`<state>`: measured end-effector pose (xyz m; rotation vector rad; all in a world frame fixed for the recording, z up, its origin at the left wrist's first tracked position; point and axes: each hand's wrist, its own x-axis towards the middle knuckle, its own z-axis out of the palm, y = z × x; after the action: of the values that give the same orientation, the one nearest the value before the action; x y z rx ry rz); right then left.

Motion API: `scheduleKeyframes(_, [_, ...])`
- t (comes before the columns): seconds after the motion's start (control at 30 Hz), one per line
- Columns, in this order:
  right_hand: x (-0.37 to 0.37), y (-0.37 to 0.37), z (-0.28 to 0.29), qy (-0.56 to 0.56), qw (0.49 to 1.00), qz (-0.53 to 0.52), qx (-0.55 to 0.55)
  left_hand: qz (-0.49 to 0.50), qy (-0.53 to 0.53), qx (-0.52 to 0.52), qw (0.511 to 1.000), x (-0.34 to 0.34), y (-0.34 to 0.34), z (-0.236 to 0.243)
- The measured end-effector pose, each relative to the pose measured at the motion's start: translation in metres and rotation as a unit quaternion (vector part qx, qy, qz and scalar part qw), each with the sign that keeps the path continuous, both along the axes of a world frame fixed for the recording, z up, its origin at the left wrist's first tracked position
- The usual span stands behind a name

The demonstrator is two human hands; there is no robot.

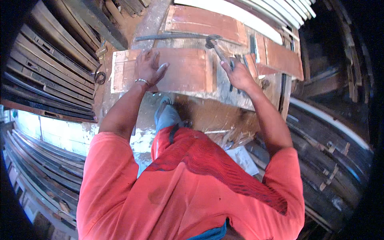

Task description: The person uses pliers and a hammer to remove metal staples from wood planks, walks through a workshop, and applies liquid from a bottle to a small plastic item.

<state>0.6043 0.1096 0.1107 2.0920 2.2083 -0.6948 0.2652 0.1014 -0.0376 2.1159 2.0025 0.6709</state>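
Observation:
My left hand [150, 70] rests on a reddish-brown wooden panel [186, 70], fingers spread and palm down. The panel lies across the near edge of a worn wooden bench [236, 98], with lighter strips at both its ends. In my right hand [239, 75] is a hammer [218, 52], its handle gripped and its dark head just past the panel's far right corner. Behind the panel a long dark metal bar [172, 37] lies sideways, its right end close to the hammer head.
More reddish panels lie at the back [204, 22] and right [282, 58] of the bench. White strips [240, 16] are stacked behind them. Long dark boards [52, 76] lean at the left. Timber [316, 148] lies low at the right, near scraps on the floor.

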Motion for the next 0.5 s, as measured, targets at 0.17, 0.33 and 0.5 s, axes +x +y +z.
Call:
scheduleKeyframes(0.17, [-0.018,-0.006,0.023,0.176,0.978,-0.085,0.075,-0.008,0.011,0.046,0.999,-0.004,-0.004,-0.011])
scheduleKeyframes(0.33, [-0.010,-0.005,-0.008,0.126,0.984,-0.026,0.120,-0.010,0.007,0.037,0.999,0.002,-0.002,0.001])
scheduleKeyframes(0.5, [-0.005,0.014,0.033,0.183,0.977,-0.103,-0.045,-0.025,0.021,0.046,0.998,-0.003,-0.005,-0.014])
